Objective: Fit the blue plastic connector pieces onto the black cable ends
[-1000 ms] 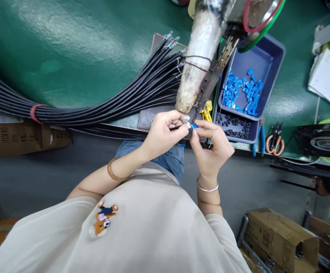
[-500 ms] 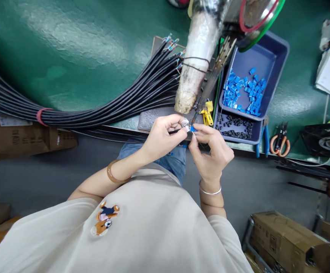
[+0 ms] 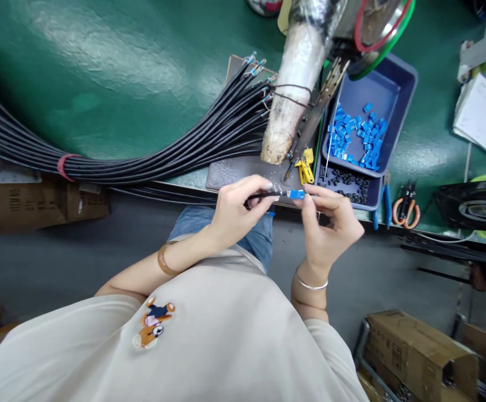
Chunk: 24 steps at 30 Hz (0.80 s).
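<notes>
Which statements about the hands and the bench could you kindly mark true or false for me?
1. The left hand's grip is on a black cable. True.
2. The right hand's grip is at the blue piece on that cable. True.
3. The yellow tool is in the left hand's grip. False: the yellow tool lies beside a tray.
4. A red band circles the pliers. False: the red band circles the cable bundle.

Blue connector; black cable; slate-blue tray; green tabletop.
</notes>
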Tool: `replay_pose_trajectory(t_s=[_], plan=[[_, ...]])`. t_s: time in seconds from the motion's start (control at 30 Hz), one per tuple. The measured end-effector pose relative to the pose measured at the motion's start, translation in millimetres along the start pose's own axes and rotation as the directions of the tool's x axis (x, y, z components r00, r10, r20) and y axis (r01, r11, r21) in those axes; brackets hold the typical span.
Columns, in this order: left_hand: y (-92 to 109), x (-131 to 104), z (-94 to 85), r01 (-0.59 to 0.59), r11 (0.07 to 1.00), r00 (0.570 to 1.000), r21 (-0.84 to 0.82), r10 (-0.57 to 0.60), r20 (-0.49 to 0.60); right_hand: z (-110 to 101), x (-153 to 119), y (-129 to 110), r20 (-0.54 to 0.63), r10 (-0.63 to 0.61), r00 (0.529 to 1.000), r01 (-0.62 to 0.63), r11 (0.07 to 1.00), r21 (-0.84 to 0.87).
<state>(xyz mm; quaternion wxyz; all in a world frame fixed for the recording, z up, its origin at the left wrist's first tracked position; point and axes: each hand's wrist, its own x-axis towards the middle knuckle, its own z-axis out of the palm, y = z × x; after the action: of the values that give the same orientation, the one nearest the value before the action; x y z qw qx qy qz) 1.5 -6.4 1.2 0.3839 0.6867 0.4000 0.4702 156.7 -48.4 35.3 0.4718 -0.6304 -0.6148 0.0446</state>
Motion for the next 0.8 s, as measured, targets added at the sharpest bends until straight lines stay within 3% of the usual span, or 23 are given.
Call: replay_pose_trajectory(t_s=[0.03,0.1,0.17,0.23,0.3,0.37,0.43,0.53,0.63,0.73,0.8], plan=[[-0.3,-3.9,1.7,-0.139,0.987,0.990,0.084,0.141,-0.021,-3.4,0.0,-0.6,-0.034,0.070,0.997,-0.068,0.996,0.051],[0.1,-9.5,3.9,-0.357,0.915,0.934,0.190,0.353,0.059,-10.7,0.3,-1.9,-0.090,0.179,0.980,-0.163,0.973,0.162],[1.5,-11.0,2.3,-0.413,0.901,0.896,0.130,0.377,0.235,-17.4,0.0,-3.0,-0.131,0.212,0.968,-0.176,0.953,0.247],[3.4,-8.1,-4.3,-0.241,0.970,0.883,-0.032,0.233,0.407,-21.7,-1.3,-4.2,-0.158,0.200,0.967,-0.155,0.954,0.257],[4.9,-2.8,-14.1,0.077,0.983,0.869,-0.165,0.015,0.495,-22.6,-3.6,-6.2,-0.137,0.168,0.976,-0.145,0.975,0.166],[5.7,1.8,-23.0,0.333,0.913,0.849,-0.236,-0.181,0.497,-20.0,-5.5,-9.2,-0.048,0.144,0.989,-0.141,0.989,0.052],[5.8,3.9,-28.1,0.437,0.856,0.836,-0.277,-0.273,0.476,-15.1,-5.8,-12.4,0.050,0.116,0.992,-0.117,0.993,0.010],[5.5,2.2,-28.5,0.424,0.864,0.844,-0.272,-0.269,0.463,-5.3,-3.5,-14.1,0.128,0.039,0.991,-0.041,0.999,0.017],[4.6,0.1,-25.2,0.325,0.916,0.890,-0.234,-0.213,0.403,4.8,-2.0,-8.9,0.169,-0.001,0.986,0.000,1.000,0.010],[3.0,1.3,-23.2,0.186,0.966,0.948,-0.180,-0.128,0.290,12.0,-3.7,-1.1,0.205,0.108,0.973,-0.138,0.981,0.139],[2.6,3.2,-22.9,0.128,0.982,0.964,-0.137,-0.091,0.250,13.0,-6.1,1.1,0.233,0.179,0.956,-0.228,0.952,0.205]])
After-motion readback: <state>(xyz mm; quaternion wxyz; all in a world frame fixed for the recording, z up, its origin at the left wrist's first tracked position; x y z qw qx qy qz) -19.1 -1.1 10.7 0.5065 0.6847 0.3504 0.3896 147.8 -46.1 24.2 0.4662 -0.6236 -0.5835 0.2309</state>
